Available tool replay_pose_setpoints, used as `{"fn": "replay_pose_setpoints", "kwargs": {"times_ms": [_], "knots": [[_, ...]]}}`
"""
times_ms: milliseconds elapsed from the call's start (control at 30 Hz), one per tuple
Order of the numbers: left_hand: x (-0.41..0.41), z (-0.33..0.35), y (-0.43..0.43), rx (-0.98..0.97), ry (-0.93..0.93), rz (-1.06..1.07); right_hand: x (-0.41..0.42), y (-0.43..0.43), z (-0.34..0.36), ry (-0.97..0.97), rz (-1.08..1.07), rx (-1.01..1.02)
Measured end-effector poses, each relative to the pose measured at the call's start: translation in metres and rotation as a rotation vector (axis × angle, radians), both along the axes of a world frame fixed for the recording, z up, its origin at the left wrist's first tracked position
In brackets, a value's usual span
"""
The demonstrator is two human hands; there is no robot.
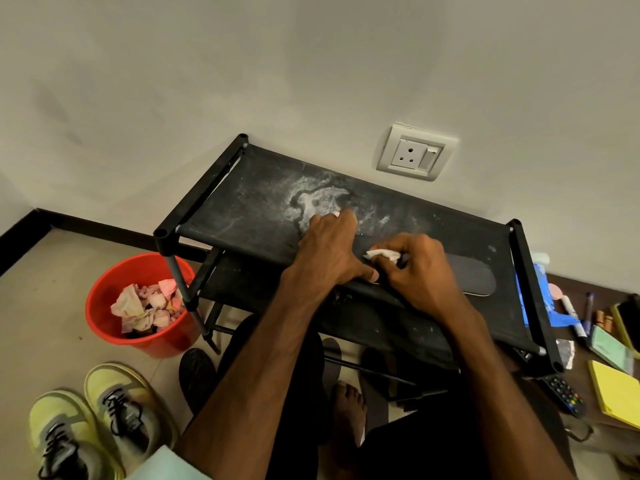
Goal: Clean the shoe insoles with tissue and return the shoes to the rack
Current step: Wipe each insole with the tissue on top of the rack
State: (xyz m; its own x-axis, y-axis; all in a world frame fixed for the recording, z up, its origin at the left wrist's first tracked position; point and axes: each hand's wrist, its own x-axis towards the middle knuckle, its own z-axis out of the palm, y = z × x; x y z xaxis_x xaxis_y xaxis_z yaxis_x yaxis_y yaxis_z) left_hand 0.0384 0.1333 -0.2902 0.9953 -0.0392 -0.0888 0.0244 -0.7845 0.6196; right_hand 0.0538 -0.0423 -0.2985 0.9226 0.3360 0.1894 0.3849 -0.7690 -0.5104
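The left hand (329,251) lies flat with straight fingers on the rack's (242,202) dusty black fabric top shelf, its thumb at the near end of a dark, flat, round-tipped insole (471,277) along the shelf's front edge. The right hand (415,268) curls round a crumpled white tissue (382,254), pressed onto the insole. Laced yellow-green sneakers (104,420) stand on the floor.

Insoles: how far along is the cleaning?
Done: crumpled tissues sit in the red bucket. In hand: right hand grips a tissue on a dark insole atop the rack; left hand rests beside it. Left: yellow sneakers sit on the floor, not racked.
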Motion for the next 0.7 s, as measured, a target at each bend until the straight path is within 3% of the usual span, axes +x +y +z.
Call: {"fn": "replay_pose_setpoints", "kwargs": {"times_ms": [200,433,600,700], "knots": [[0.000,0.001,0.008,0.020,-0.001,-0.045,0.012,-0.022,0.006,0.016,-0.179,-0.046],[-0.001,0.001,0.007,0.016,-0.021,-0.021,-0.035,-0.001,0.006,-0.014,0.054,-0.028],[-0.004,0.004,0.010,0.029,-0.022,0.009,-0.014,-0.028,0.006,-0.025,-0.198,-0.037],[-0.007,0.005,0.010,0.045,-0.041,0.026,-0.024,-0.016,0.004,-0.033,-0.158,-0.051]]}}
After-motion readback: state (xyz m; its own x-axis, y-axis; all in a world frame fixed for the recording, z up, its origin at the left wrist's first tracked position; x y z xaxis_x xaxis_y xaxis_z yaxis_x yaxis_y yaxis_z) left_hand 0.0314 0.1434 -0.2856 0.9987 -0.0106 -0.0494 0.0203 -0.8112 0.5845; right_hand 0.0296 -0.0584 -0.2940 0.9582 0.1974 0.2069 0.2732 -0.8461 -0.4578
